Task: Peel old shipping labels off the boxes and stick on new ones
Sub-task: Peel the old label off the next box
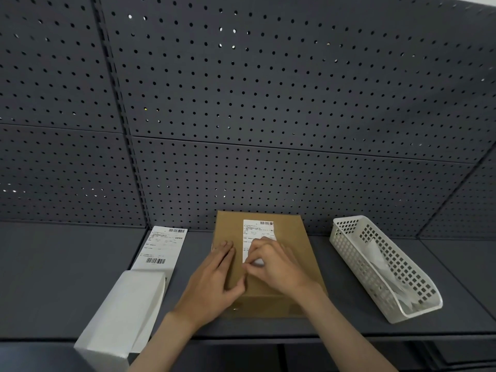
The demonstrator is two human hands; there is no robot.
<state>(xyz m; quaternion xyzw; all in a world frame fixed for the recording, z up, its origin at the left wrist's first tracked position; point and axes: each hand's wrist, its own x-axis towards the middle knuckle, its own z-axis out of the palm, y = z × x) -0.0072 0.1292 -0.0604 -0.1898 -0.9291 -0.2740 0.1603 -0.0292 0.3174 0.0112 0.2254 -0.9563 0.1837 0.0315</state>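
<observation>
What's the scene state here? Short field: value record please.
box: brown cardboard box lying flat on the dark shelf
label on box: white label, near corner lifted
right hand: pinches the label's near corner
left hand: flat on the box, steadying it
left of box: label stack
right of box: white basket, crumpled paper inside

Place: I read a packing or stockroom bench | dark pegboard wall (268, 89) | grey metal shelf (67, 277) | printed shipping labels (161, 247) | white basket (381, 267)
</observation>
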